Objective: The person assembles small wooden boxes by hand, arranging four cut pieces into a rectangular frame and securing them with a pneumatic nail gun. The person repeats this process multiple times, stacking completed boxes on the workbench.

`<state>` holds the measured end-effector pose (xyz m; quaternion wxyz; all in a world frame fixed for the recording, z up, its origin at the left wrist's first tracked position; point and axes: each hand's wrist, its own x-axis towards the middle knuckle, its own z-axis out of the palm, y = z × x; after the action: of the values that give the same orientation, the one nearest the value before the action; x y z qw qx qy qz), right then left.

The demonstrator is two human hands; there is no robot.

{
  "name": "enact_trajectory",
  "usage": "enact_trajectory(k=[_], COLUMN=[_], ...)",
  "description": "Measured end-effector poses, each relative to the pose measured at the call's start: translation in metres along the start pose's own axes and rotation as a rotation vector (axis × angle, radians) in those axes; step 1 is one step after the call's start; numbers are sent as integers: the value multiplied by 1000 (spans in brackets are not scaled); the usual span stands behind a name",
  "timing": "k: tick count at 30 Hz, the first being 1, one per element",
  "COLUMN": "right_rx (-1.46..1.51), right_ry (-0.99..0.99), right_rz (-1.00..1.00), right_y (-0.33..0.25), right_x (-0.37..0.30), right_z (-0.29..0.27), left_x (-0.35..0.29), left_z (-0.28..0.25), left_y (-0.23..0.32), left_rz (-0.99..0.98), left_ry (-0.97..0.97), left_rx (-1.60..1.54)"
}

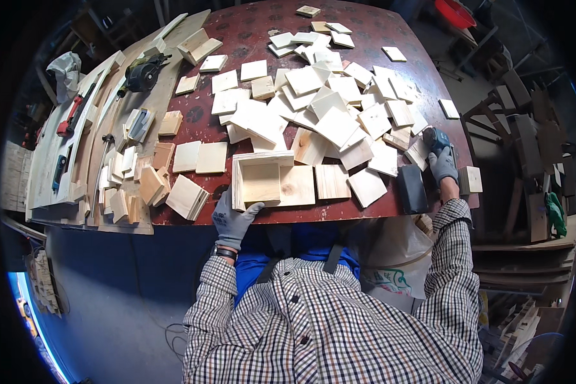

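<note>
My left hand (231, 221), in a grey glove, grips the near left corner of a small open wooden box (235, 182), its thumb along the front edge. The box lies at the table's near edge, its open side showing. Beside it on the right are a flat wooden piece (299, 185) and another square one (333, 182). Over at the table's right edge, my gloved right hand (443, 165) is closed around a dark blue power tool (436, 138); its exact kind is hard to make out. A black block-shaped thing (413, 190) stands just left of that hand.
A large heap of thin wooden squares (320, 105) covers the middle of the red table (249, 22). Small wood blocks (125, 166), a black tape dispenser (143, 73) and a red-handled tool (69, 118) lie to the left. Below the right side hangs a white sack (397, 249).
</note>
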<state>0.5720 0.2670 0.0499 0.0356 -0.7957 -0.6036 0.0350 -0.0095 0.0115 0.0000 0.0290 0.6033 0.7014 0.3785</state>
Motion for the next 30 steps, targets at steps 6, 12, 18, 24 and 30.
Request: enact_trajectory(k=[6, 12, 18, 24, 30], right_rx=[-88, 272, 429, 301, 427], right_ry=[53, 540, 207, 226, 272], right_rz=[-8, -579, -997, -992, -988], right_y=[-6, -124, -283, -304, -300], right_x=[-20, -126, -256, -263, -262], right_z=[-10, -9, 48, 59, 73], left_x=[-1, -3, -4, -5, -4], left_z=[-4, -1, 3, 1, 4], left_y=[-3, -7, -7, -1, -5], left_rz=[46, 37, 36, 15, 63], left_ry=[-29, -34, 6, 37, 58], left_rx=[-44, -29, -23, -17, 32])
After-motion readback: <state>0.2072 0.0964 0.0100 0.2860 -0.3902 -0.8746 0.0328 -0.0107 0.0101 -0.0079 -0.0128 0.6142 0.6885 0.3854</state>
